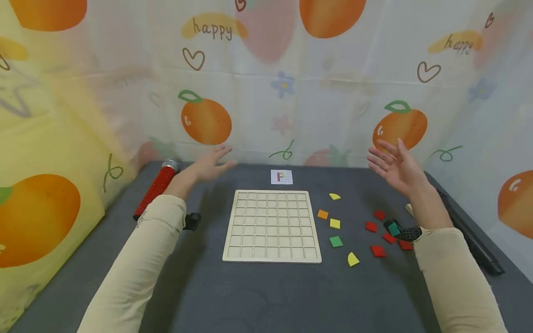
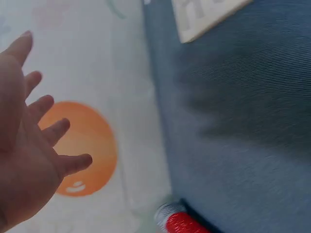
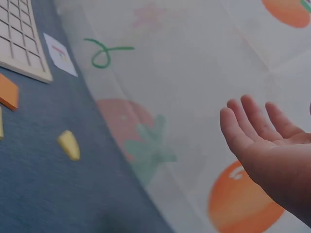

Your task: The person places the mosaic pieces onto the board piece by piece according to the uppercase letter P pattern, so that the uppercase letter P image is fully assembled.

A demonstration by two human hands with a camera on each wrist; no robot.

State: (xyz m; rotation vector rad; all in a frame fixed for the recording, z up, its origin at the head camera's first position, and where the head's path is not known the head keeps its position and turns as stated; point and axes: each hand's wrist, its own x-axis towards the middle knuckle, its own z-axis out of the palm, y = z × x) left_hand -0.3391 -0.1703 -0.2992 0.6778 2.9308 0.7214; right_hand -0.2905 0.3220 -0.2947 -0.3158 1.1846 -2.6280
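Note:
My left hand (image 1: 207, 166) is raised over the table's far left, fingers spread and holding nothing. In the left wrist view the same hand (image 2: 29, 141) shows its fingers apart before the curtain. My right hand (image 1: 397, 169) is lifted at the far right, palm turned up with nothing in it. Between the hands lies a pale wooden grid board (image 1: 272, 226) with bare square cells. To its right are an orange square (image 1: 322, 214), a yellow square (image 1: 335, 224), a green square (image 1: 335, 242) and two yellow rounded pieces (image 1: 353, 259). Several red squares (image 1: 378, 251) lie below my right hand.
A small printed card (image 1: 281, 176) lies behind the board. A red glittery microphone (image 1: 156, 189) rests at the left, near my left forearm. A long black object (image 1: 474, 236) runs along the right edge. A fruit-print curtain (image 1: 258, 111) hangs behind the dark table (image 1: 233, 296).

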